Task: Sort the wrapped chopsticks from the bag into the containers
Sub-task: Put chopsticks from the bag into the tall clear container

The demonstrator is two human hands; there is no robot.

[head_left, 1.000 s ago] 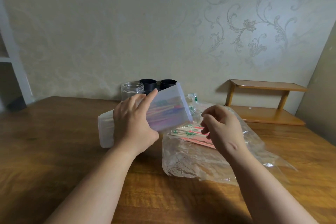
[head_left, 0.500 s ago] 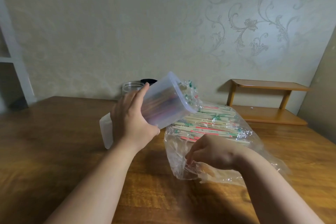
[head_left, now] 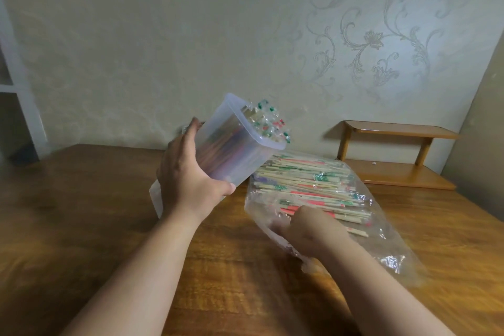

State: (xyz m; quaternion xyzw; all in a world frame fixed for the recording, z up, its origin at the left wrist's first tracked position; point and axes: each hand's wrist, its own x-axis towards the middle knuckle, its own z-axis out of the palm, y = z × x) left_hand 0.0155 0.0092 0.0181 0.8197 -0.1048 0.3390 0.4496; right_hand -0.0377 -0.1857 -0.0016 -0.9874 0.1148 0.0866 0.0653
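Scene at the bench (head_left: 81,226), seen from beside the person. The left hand (head_left: 188,185) has its grip closed round the lower part of a translucent plastic container (head_left: 231,131), thumb on the near side and fingers across the far wall. The container is held above the bench, tilted, its open mouth pointing up and to the right. Wrapped chopsticks (head_left: 268,124) fill it, their green and red wrapper ends sticking out past the rim.

A clear plastic bag (head_left: 392,259) lies on the bench just right of the container. It holds a loose pile of chopsticks (head_left: 308,183) lying roughly crosswise. The right hand (head_left: 308,229) rests at the near end of the bag, knuckles up and fingers curled down against plastic and pile. Whether its grip holds anything cannot be told, as the fingertips are hidden.

A white plastic piece (head_left: 155,199) stands behind the left wrist. A small wooden shelf (head_left: 395,131) sits at the far right against the wall.
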